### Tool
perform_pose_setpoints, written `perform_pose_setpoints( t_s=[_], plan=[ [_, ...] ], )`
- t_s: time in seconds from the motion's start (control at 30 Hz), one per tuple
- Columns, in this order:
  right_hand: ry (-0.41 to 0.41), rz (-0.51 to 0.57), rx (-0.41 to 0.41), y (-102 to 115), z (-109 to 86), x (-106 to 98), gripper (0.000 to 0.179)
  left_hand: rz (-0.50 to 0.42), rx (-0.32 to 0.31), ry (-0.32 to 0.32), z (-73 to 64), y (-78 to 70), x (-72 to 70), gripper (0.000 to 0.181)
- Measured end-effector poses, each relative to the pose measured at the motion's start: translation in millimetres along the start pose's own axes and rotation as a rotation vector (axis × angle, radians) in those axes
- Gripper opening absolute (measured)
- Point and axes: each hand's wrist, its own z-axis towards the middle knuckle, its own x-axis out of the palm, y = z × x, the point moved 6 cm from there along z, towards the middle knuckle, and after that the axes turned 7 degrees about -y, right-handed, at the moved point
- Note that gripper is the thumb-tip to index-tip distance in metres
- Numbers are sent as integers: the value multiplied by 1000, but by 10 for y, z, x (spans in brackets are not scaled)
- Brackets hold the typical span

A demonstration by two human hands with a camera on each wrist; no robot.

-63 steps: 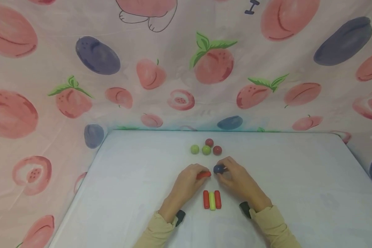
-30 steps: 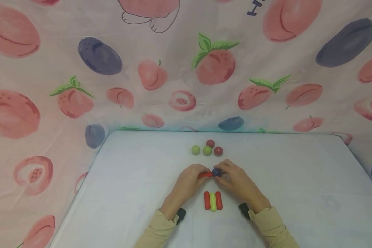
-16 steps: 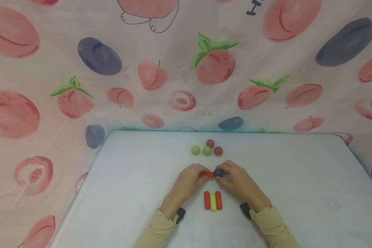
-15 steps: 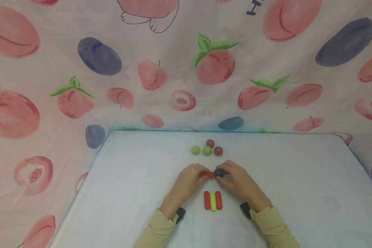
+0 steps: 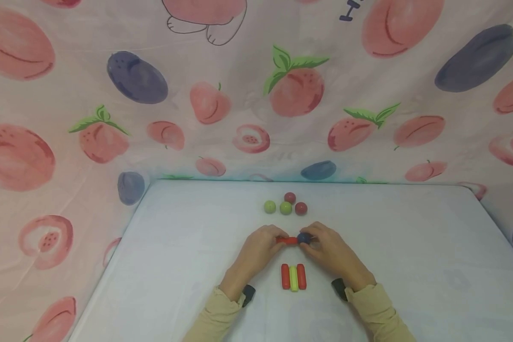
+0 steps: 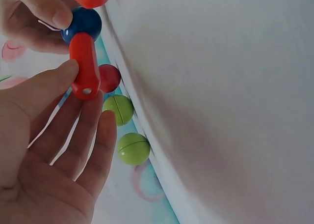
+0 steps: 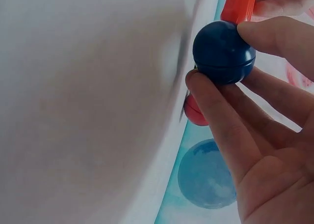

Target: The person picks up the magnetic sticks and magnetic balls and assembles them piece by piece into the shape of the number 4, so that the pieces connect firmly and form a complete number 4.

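My left hand (image 5: 260,246) pinches a red rod (image 6: 84,67) between thumb and fingers; a small hole shows in its near end in the left wrist view. My right hand (image 5: 327,244) holds a glossy dark blue ball (image 7: 224,52) with a seam line, thumb on one side and fingertips on the other. The rod's far end meets the ball, the two in one line above the middle of the table. Nearer the person lie two red rods, a left one (image 5: 285,276) and a right one (image 5: 301,276), with a yellow-green rod (image 5: 293,278) between them.
Beyond the hands sit two green balls (image 5: 270,206) and two red balls (image 5: 301,208) in a small cluster on the white table (image 5: 188,256). A fruit-print cloth (image 5: 248,71) hangs behind the table and on its left. Black wrist cameras (image 5: 249,295) sit at the cuffs.
The rod and ball, apart at first, have come together end to end. Since then both have shifted slightly right, and more of the red rod shows. The other rods and balls stay put.
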Motion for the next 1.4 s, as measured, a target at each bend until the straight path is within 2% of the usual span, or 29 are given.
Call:
perform_pose_setpoints(
  t_s=[0.2,0.33,0.6,0.83,0.97,1.23,1.4],
  plan=[
    [8,-15,21,-47,-3,9,32,-7,-33,24,1,30,-1,21],
    [8,-9,18,-56,-12,11,32,-13,-42,13,8,41,-30,21],
    [23,4,48,-84,-23,25,33,-31,-103,-14,90,121,-121,22],
    [19,27,56,-87,-22,22,32,-21,-106,-72,218,189,-198,20],
    [38,35,87,-96,-21,37,33,-32,-116,-100,275,226,-223,23],
    [52,53,115,-99,-17,35,33,-44,-82,-166,357,275,-265,28],
    [52,82,119,-105,-15,39,31,-32,-68,-188,423,316,-260,25]
  ],
)
